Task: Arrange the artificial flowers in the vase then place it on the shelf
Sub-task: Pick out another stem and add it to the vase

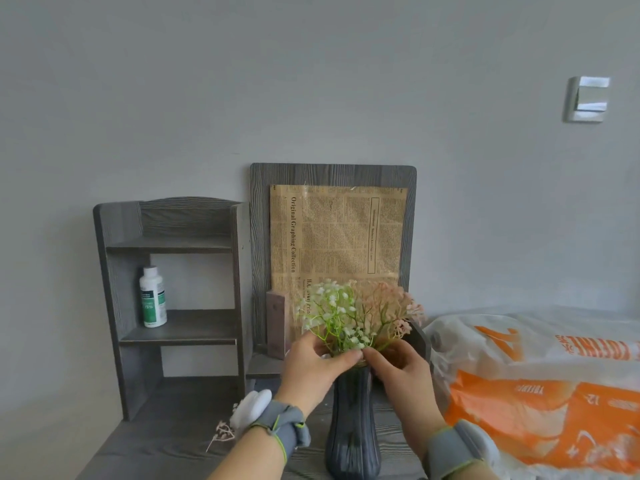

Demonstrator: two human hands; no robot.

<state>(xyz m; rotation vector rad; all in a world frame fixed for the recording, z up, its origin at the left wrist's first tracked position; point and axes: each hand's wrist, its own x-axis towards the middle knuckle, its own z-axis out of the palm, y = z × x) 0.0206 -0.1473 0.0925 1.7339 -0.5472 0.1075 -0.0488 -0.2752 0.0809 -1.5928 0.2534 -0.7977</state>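
At lower centre of the frame, a dark ribbed vase (353, 427) stands on the grey desk (166, 441), holding white and pink artificial flowers (356, 313). At its mouth, fingers (348, 358) of the left hand (311, 370) pinch the stems; those of the right hand (403, 374) curl around them. Left of centre, a grey shelf (173, 244) holds a white bottle (152, 296).

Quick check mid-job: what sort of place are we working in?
Probably a home room, at a desk against a plain wall: a small grey shelf holding a bottle, a wall switch, and a shopping bag beside the vase where the left hand and right hand hold the flowers.
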